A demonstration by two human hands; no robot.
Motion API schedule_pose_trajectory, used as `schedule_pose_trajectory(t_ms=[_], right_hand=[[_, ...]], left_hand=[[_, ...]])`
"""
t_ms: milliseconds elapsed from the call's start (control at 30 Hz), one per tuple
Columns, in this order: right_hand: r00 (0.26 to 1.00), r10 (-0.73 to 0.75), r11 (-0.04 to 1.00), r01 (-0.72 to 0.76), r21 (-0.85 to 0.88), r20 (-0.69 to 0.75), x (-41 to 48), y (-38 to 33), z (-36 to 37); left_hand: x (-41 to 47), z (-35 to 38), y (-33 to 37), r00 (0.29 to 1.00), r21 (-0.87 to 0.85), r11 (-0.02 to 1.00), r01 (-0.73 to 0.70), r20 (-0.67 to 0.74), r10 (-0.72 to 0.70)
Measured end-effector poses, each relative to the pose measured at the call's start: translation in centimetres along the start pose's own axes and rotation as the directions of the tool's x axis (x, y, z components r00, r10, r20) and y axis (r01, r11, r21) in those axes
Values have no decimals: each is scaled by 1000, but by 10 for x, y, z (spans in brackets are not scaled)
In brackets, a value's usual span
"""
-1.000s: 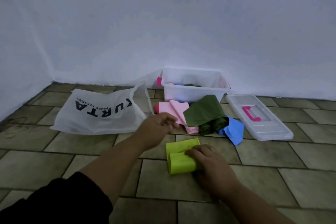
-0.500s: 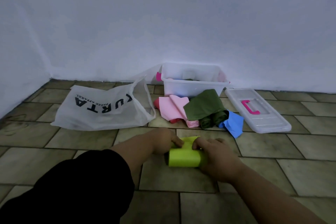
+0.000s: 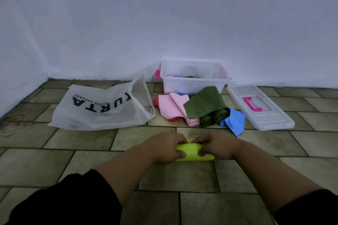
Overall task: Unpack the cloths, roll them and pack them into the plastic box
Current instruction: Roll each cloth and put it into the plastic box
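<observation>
Ahead of the hands and to the left, the white carrier bag (image 3: 102, 107) lies flat and looks emptied; its upside-down print reads "URTA" in big letters, the first letter hidden by a fold, with smaller type that seems to say "FAZZE APPAREL". Straight ahead by the wall stands the open plastic box (image 3: 194, 83), with a few cloths already inside, though how many is unclear. Its lid (image 3: 263, 109) lies ahead to the right. Between box and hands, a pile of pink, dark green and blue cloths (image 3: 199, 109) awaits rolling, so the task looks roughly mid-way. The left hand (image 3: 164, 147) and right hand (image 3: 216, 145) both clamp the lime-green cloth (image 3: 192, 153), nearly rolled, on the floor.
</observation>
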State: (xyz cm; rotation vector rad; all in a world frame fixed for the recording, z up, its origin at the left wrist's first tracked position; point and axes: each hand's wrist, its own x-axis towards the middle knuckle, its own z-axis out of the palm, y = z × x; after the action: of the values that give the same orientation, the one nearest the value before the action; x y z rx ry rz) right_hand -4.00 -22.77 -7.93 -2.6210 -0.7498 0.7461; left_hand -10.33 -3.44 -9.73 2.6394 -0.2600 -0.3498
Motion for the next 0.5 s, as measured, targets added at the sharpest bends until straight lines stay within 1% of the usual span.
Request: schedule_pose_trajectory(t_ms=[33, 100, 167, 233, 267, 333, 400, 433, 467, 500], right_hand=[[1000, -6, 1000, 5, -28, -16, 0, 0, 0], [993, -39, 992, 25, -122, -107, -1, 0, 3], [969, -125, 979, 86, -184, -212, -5, 1, 8], [951, -206, 965, 158, -211, -229, -7, 1, 12], [951, -212, 964, 166, -206, -225, -8, -1, 12], [957, -173, 977, 137, -161, -232, -8, -5, 10], [966, -114, 988, 86, -127, -232, -7, -9, 8], [970, -89, 992, 66, -104, -228, -6, -10, 7], [973, -65, 996, 51, -69, -223, -6, -11, 7], [975, -44, 999, 39, -25, -219, -6, -13, 8]], left_hand=[[0, 4, -2, 999, 22, 999, 36, 24, -37], [3, 6, -6, 995, 60, 994, 94, 12, -95], [6, 3, -8, 992, 122, 984, 126, 9, -128], [10, 1, -10, 989, 120, 982, 142, 25, -146], [11, 0, -10, 985, 111, 981, 162, 34, -166], [13, -4, -11, 974, 127, 967, 220, 24, -225], [16, -5, -10, 961, 261, 925, 277, -54, -273], [17, -5, -10, 949, 286, 905, 315, -110, -296], [17, -5, -9, 918, 206, 898, 389, -165, -359], [16, -4, -7, 874, 64, 883, 466, -189, -447]])
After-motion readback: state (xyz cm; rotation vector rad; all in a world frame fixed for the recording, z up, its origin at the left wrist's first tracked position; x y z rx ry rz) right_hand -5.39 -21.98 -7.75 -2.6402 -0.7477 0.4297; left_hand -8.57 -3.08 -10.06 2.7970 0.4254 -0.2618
